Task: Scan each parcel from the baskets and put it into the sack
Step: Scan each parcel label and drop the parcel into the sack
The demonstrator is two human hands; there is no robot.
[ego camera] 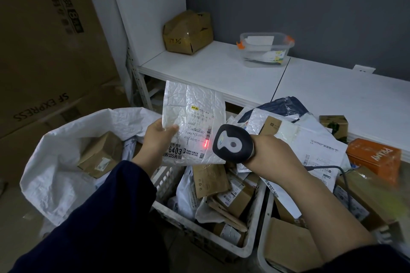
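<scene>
My left hand [158, 137] grips the left edge of a white bubble mailer [193, 113], held upright with its label facing me. My right hand [271, 153] holds a dark barcode scanner [231, 143] aimed at the label; a red light spot glows on the barcode just left of the scanner head. The open white sack [60, 157] stands at lower left with a brown box [101, 154] inside. Below the mailer a white plastic basket [199, 234] is full of parcels, and a second basket [263, 237] sits to its right.
A white shelf [221, 68] behind carries a crumpled brown parcel [187, 32] and a clear plastic tub [266, 49]. Large cardboard cartons [44, 51] stand at left. An orange box [375, 158] lies at right; the scanner's cable [339, 173] trails over the parcels.
</scene>
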